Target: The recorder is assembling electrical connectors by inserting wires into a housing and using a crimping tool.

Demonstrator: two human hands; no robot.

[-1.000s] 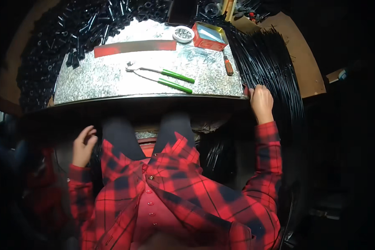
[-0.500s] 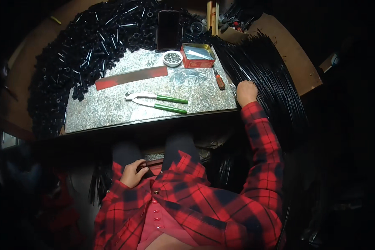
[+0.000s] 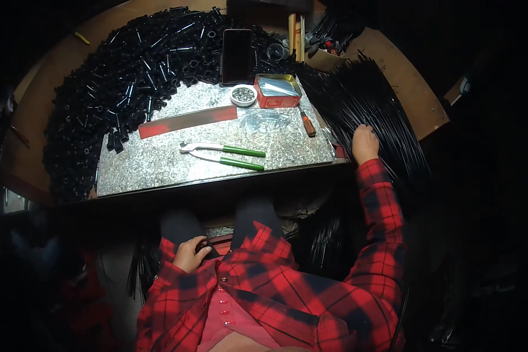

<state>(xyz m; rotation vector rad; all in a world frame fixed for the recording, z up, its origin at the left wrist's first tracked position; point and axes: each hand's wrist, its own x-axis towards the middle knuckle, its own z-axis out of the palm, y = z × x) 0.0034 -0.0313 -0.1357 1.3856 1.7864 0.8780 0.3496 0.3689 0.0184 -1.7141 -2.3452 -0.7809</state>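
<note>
My right hand [image 3: 365, 144] rests on the near left side of a large heap of thin black rods [image 3: 387, 117], at the right of the work board. Its fingers are curled down among the rods, and their tips are hidden. On my lap lies my left hand [image 3: 190, 253], fingers loosely bent and thumb apart, holding nothing. Green-handled pliers [image 3: 226, 156] lie on the speckled board [image 3: 158, 167] with their jaws to the left. A screwdriver with a brown handle [image 3: 308, 126] is near the board's right side.
Black tubular parts [image 3: 117, 82] are piled along the left and back. A dark phone [image 3: 236, 56] stands behind a white bowl of small metal pieces [image 3: 243, 95]. Beside it is a red tin of thin pale strips [image 3: 277, 92]. A long red-and-grey bar [image 3: 188, 121] lies across the board.
My right hand has moved rightward from the board's edge onto the black rods, uncovering a small red patch at the board's corner. The view has shifted slightly. My left hand stays on my lap.
</note>
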